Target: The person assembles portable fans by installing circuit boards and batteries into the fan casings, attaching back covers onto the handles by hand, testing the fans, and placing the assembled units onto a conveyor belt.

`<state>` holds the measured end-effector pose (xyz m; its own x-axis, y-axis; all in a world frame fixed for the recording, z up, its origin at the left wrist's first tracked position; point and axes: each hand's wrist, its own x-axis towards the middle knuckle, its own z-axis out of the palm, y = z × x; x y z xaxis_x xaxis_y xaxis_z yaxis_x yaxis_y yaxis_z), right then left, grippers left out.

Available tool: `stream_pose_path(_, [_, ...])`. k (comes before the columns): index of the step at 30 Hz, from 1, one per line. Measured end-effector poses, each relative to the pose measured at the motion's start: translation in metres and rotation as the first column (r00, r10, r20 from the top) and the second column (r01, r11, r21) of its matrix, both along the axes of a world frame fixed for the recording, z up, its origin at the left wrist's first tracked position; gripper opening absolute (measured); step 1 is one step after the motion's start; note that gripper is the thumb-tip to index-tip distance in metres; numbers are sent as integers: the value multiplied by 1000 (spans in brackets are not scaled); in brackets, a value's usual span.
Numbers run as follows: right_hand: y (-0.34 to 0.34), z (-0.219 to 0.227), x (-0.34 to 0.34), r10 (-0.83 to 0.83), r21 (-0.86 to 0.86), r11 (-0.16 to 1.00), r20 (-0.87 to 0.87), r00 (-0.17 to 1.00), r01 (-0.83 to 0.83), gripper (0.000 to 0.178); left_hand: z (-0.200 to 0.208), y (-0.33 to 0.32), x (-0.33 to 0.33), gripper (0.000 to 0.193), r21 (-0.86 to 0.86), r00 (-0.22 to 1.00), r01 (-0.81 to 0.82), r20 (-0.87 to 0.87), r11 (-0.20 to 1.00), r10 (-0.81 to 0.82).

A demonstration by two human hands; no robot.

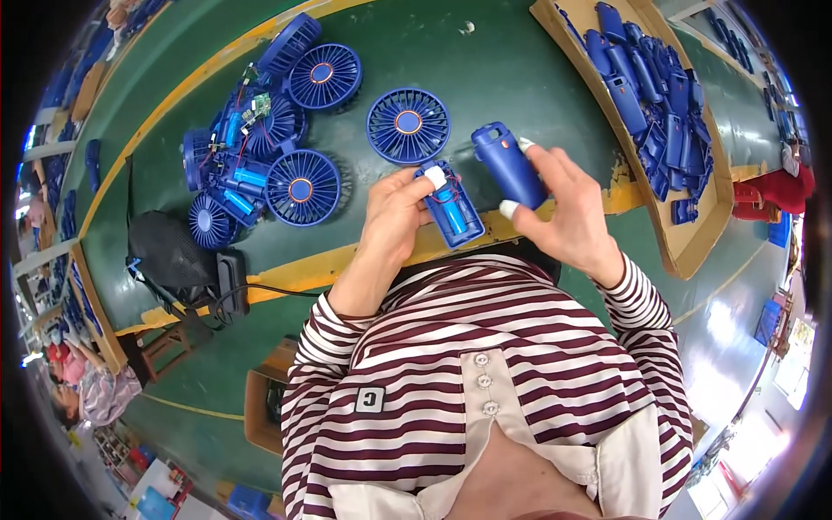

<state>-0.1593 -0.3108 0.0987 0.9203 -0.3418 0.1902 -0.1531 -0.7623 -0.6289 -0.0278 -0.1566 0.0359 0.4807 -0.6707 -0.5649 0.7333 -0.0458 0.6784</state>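
Near the table's front edge, my left hand [394, 212] grips a blue handheld fan by its opened handle [457, 214]. A light-blue battery and red wires show inside the handle, and the round fan head [408, 126] points away from me. My left thumb, in a white finger cover, presses at the handle's top. Just to the right, my right hand [568, 204] holds a blue handle cover [510, 165] between thumb and fingers, also with white finger covers. The cover is tilted, outer face up, and apart from the open handle.
A pile of opened blue fans [260, 130] with batteries, wires and circuit boards lies at left. At right stands a cardboard tray [693, 247] of blue handle covers. A black mesh bag-like item [173, 251] sits front left. Other people are at the far left and right.
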Motion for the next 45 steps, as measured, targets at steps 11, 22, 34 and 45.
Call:
stream_pose_path(11, [33,3,5,66,-78,994,-67,996,-71,53,0,3,2,35,-38,989,-110,-99,993,106])
stream_pose_path(22, [50,-7,23,152,-118,979,-123,981,-167,56,2,5,1,45,-114,988,-97,-131,989,82])
stream_pose_path(34, [52,-12,24,183,-160,965,-164,969,-209,58,0,4,0,28,-44,998,-45,-54,998,43])
stream_pose_path(45, [52,-15,21,200,-208,949,-183,963,-236,61,-3,3,-1,25,4,999,-18,-27,1000,18])
